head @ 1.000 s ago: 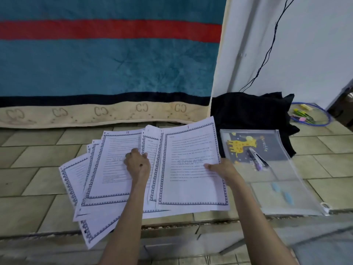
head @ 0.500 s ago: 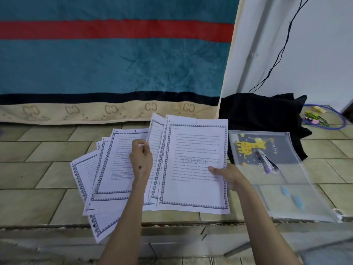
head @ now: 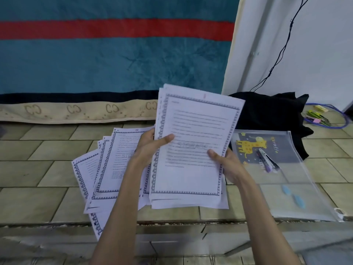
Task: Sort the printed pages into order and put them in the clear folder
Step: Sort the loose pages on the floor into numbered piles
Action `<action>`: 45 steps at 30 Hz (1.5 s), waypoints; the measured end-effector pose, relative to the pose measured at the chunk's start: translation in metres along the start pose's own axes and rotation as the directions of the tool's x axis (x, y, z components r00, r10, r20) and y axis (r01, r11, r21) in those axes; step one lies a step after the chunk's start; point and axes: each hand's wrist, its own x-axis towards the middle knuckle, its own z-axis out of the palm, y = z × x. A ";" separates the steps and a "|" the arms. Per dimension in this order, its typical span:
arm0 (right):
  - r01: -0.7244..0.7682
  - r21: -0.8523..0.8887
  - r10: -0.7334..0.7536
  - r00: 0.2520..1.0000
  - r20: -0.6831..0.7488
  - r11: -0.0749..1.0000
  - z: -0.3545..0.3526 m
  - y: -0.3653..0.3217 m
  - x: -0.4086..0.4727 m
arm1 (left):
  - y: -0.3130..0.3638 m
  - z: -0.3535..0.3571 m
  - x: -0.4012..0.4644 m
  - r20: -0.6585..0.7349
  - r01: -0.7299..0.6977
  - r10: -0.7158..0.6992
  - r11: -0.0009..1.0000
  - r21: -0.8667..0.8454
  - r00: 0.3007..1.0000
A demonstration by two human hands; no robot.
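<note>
Both hands hold a small stack of printed pages (head: pixel 193 131) with patterned borders, tilted up off the tiled floor. My left hand (head: pixel 150 146) grips its left edge, thumb across the front. On the right edge, my right hand (head: pixel 227 165) grips low down. Several more bordered pages (head: pixel 107 165) lie fanned on the tiles to the left, partly hidden by my left arm. The clear folder (head: pixel 298 188) lies flat to the right, with a giraffe card (head: pixel 252 146) and pens (head: pixel 267 161) inside.
A teal blanket (head: pixel 114 60) with a red stripe hangs behind. A black cloth bundle (head: pixel 271 113) sits by the white wall, with a blue cable loop and small clips (head: pixel 321 117) at the far right. A step edge (head: pixel 172 224) runs in front of the pages.
The rightmost pages were lying on the floor under my hands; now both hands have gathered them into a stack and lifted it up. The other pages stayed fanned on the tiles.
</note>
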 end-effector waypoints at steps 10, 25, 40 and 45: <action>-0.363 -0.601 -0.191 0.723 -0.664 0.712 -0.133 -0.016 -0.031 | -0.052 0.054 0.024 -0.107 0.117 -0.088 0.945 0.306 0.990; 0.044 -0.626 -0.147 0.983 -0.114 0.779 0.041 -0.014 0.003 | -0.071 -0.026 0.013 -0.421 0.336 -0.153 0.851 0.403 0.894; -0.019 -0.462 -0.104 0.965 -0.239 0.887 0.057 -0.013 0.016 | -0.075 -0.045 0.021 -0.442 0.293 -0.066 0.834 0.468 0.895; -0.107 -0.480 -0.095 0.922 -0.376 0.871 -0.009 -0.033 0.010 | -0.077 -0.030 0.019 -0.453 0.242 0.217 0.610 0.755 0.865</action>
